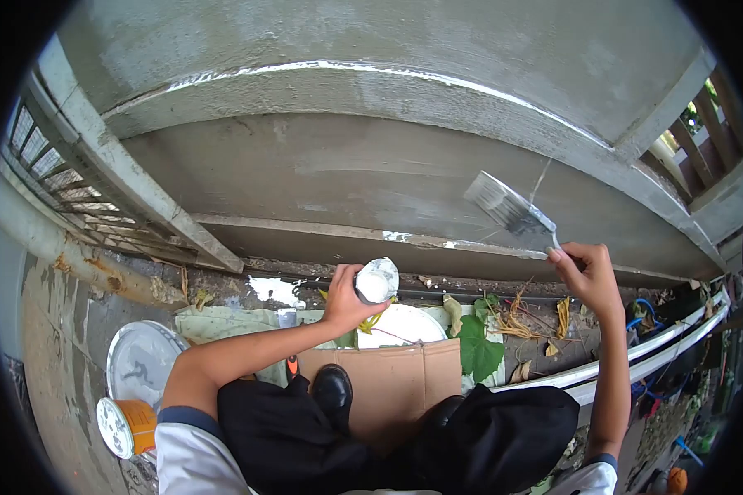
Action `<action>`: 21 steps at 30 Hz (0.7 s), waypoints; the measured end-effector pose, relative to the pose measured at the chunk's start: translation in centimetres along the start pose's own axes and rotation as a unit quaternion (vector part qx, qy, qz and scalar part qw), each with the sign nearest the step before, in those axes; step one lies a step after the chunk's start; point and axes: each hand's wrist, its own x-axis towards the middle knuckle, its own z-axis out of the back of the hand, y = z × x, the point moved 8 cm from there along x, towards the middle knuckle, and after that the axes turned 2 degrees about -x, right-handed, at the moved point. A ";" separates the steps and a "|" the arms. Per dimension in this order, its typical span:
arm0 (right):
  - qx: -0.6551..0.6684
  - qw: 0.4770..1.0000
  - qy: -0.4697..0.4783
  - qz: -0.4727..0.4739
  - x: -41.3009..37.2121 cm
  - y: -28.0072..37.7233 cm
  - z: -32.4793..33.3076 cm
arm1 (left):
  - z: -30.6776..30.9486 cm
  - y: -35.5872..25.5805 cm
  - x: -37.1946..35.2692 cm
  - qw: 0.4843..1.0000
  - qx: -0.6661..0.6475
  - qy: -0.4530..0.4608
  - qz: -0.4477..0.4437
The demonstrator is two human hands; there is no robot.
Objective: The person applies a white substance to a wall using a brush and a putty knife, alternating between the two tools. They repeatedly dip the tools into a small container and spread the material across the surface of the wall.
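My left hand [347, 295] is wrapped around a small round tub [376, 282], tipped so that white paint shows inside it. Between the fingers and thumb of my right hand [588, 276] is the handle end of a wide flat paintbrush [508, 206]. Its pale, streaky end points up and left, overlapping the grey wall panel [347, 173] in this view. Below the tub, a round white lid-like disc [400, 324] lies on the ground, partly covered by cardboard [404, 371].
A scraper with an orange and black handle [292, 366] lies by my shoe [332, 392]. Left of me stand a grey-smeared bucket [144, 355] and an orange tub [136, 425] on its side. Green leaves [479, 348] and white rails [636, 363] lie right. A rusty pipe [99, 268] runs left.
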 end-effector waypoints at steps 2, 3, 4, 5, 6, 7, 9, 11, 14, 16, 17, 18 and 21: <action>0.011 0.998 0.042 0.034 2.8 4.9 -4.2 | 0.0 0.2 -0.4 1.000 0.001 0.004 0.008; 0.000 0.997 0.061 0.043 4.0 7.3 -6.1 | 0.0 0.0 -0.5 1.000 0.000 0.006 0.008; 0.009 0.994 0.053 0.097 5.0 10.0 -7.9 | 0.0 0.0 -0.7 1.000 0.005 0.007 0.010; 0.017 0.988 0.043 0.149 5.9 12.3 -9.6 | 0.1 -0.2 -0.8 1.000 -0.002 0.014 0.005; 0.020 0.987 0.045 0.155 6.7 14.0 -10.9 | 0.3 -0.4 -0.9 1.000 0.005 -0.002 -0.014; 0.028 0.984 0.050 0.167 7.4 15.7 -12.0 | 0.5 -0.8 -1.0 0.999 0.012 -0.017 -0.035; 0.038 0.982 0.054 0.179 8.3 16.7 -13.1 | 0.6 -0.6 -1.1 1.000 0.011 -0.013 -0.026; 0.018 0.986 0.015 0.164 9.0 15.6 -12.8 | 0.7 -0.5 -1.2 1.000 0.004 -0.006 -0.016; -0.023 0.992 -0.013 0.125 7.8 11.6 -10.1 | 0.4 0.2 -0.9 1.000 -0.011 0.019 0.005; -0.045 0.995 -0.043 0.079 6.0 7.8 -7.3 | 0.3 0.4 -0.8 1.000 -0.013 0.013 -0.001; -0.063 0.995 -0.055 0.057 5.0 5.5 -5.8 | 0.3 0.4 -0.6 1.000 -0.007 0.004 -0.006; -0.069 0.994 -0.075 0.031 3.8 3.1 -4.2 | 0.3 0.2 -0.5 1.000 -0.010 0.002 -0.005; -0.073 0.991 -0.109 -0.032 -0.1 -2.6 -0.3 | -0.4 0.4 -0.4 1.000 -0.015 0.018 0.009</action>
